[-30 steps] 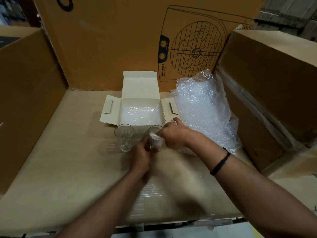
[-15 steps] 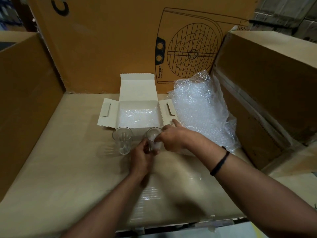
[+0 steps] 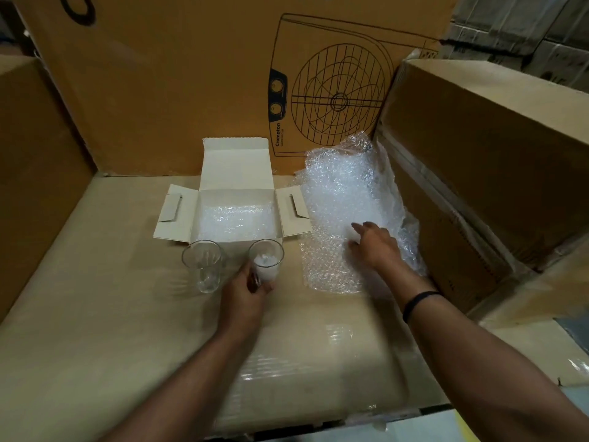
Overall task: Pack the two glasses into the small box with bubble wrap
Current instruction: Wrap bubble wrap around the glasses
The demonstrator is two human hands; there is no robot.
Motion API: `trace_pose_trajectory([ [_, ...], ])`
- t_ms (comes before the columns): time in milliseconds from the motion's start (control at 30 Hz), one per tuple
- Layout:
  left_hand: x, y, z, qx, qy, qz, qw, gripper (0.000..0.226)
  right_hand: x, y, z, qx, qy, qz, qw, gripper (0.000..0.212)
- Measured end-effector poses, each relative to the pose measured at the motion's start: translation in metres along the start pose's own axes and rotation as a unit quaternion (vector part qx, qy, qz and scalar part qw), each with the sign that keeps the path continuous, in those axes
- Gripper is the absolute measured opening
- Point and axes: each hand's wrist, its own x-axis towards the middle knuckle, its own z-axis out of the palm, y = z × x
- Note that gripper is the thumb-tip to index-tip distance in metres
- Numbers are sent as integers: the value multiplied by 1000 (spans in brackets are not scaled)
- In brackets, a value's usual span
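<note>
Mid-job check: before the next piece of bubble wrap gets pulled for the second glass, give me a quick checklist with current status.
1. Stuffed glass steadied: ok, the left hand grips its lower part and it stands upright.
2. Wrap inside that glass: ok, white padding shows through the wall.
3. Empty glass safe: ok, upright on the cardboard, apart from the hand, nothing inside.
4. Right hand on the bubble wrap pile: ok for contact, fingers spread over it; whether a piece is gripped, cannot tell.
5. Small box ready: ok, flaps open, bubble wrap lines the bottom.
6. Loose piece sized for the glass: cannot tell.
</note>
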Motion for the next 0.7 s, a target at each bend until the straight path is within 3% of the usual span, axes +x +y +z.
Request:
trace_pose_trajectory([
  [67, -1, 2, 0, 14, 0, 9, 1000, 34, 4, 7, 8, -32, -5, -10, 999, 49],
  [267, 0, 2, -2, 52, 4, 17, 999, 39, 4, 13, 6, 83, 177, -32, 980, 14],
  [367, 1, 1, -3, 46, -6, 5, 999, 47, 6, 13, -5, 129, 248, -52, 959, 17],
  [533, -2, 2, -6, 39, -16, -1, 999, 69, 9, 5, -30, 209, 256, -27, 943, 29],
  [700, -16, 2, -8, 82, 10, 4, 997, 71, 13, -1, -58, 292, 252, -44, 922, 26],
])
